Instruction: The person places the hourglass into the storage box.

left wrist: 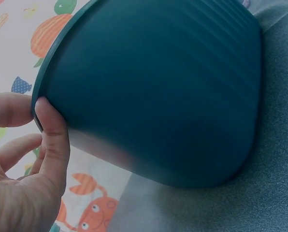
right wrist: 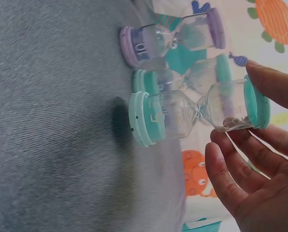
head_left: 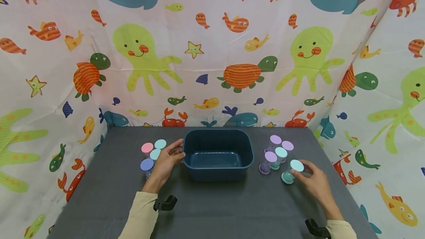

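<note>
My left hand (head_left: 166, 163) pinches the left rim of a dark blue plastic bin (head_left: 218, 174), thumb on the outer side in the left wrist view. The bin stands on the table with its inside bare. My right hand (head_left: 313, 182) holds a teal sand timer (right wrist: 175, 118) by its upper cap, between the thumb (right wrist: 274, 87) and the fingers. This timer is upright, marked 5, with its base close over the table. Just beyond it stand a purple sand timer (right wrist: 149, 42) marked 10 and another teal sand timer (right wrist: 214, 72).
Several purple- and teal-capped timers (head_left: 270, 156) cluster right of the bin. Left of it, partly behind my left hand, stand timers with pink (head_left: 147, 147), teal (head_left: 160, 144) and blue (head_left: 147, 164) caps. A sea-animal curtain (head_left: 206, 95) rises around the grey table (head_left: 232, 209).
</note>
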### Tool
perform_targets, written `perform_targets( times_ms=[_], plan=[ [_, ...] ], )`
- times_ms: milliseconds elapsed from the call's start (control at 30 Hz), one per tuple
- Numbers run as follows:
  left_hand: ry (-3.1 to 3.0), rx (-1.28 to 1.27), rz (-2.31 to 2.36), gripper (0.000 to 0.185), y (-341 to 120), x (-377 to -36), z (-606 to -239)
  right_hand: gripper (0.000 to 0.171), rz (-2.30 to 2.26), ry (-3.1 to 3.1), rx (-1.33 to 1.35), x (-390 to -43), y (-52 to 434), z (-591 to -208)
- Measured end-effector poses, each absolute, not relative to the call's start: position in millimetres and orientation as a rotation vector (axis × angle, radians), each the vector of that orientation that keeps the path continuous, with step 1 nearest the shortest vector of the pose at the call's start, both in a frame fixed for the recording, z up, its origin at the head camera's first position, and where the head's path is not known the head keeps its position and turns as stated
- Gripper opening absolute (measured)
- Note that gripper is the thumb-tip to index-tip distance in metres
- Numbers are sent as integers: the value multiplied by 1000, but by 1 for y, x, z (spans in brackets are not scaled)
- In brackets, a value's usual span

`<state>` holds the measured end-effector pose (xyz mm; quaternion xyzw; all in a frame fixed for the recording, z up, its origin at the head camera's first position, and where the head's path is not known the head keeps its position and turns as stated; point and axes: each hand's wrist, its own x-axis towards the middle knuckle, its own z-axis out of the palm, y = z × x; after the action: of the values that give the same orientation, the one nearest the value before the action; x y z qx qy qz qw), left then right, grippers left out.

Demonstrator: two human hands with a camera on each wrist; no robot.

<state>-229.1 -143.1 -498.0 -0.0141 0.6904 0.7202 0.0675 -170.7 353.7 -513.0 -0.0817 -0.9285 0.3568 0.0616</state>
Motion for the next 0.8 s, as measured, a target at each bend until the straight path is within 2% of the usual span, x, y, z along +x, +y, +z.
perform_targets(
  times_ms=[800],
  plan=[
    [2055, -77, 2186, 52, -143, -229, -497, 60, 1045, -2718, -150, -158, 328, -440]
  ],
)
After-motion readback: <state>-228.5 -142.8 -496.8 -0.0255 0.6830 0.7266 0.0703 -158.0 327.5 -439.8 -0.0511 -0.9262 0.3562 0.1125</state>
